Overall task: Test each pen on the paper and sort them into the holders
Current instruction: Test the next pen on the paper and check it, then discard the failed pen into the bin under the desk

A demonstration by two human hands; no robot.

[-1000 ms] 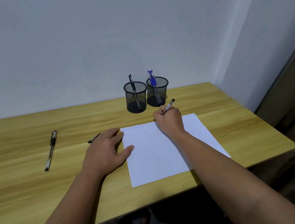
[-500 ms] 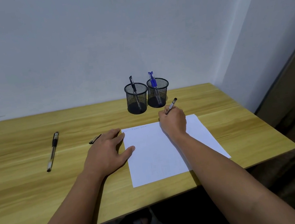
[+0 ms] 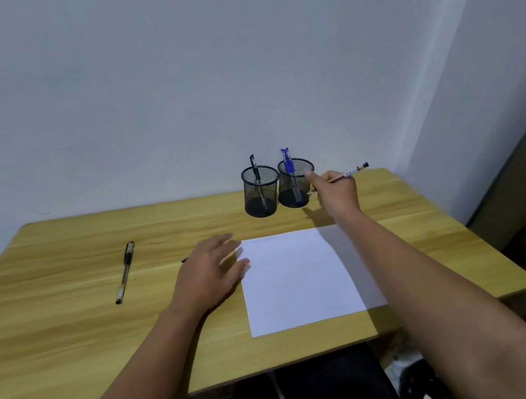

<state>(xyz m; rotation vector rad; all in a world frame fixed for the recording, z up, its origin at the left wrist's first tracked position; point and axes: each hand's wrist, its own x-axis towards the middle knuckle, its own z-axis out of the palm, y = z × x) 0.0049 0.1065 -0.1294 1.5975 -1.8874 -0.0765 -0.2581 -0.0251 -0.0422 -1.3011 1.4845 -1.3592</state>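
My right hand (image 3: 336, 193) pinches a thin pen (image 3: 351, 172) lifted off the table, right beside the right mesh holder (image 3: 296, 182), which holds blue pens. The left mesh holder (image 3: 261, 191) holds one black pen. A white sheet of paper (image 3: 299, 278) lies in front of me with faint marks near its top edge. My left hand (image 3: 209, 272) lies flat with fingers spread, its fingertips at the paper's left edge. A black pen (image 3: 125, 272) lies on the wooden desk (image 3: 69, 321) to the left. A small dark piece (image 3: 184, 259) peeks out behind my left hand.
A white wall stands right behind the holders. The desk's front edge is near my lap and its right edge drops to a dark floor. Bare wood lies between the loose pen and my left hand.
My right hand lifted the pen off the paper and moved it back and right, next to the right holder. My left hand stayed at the paper's edge.
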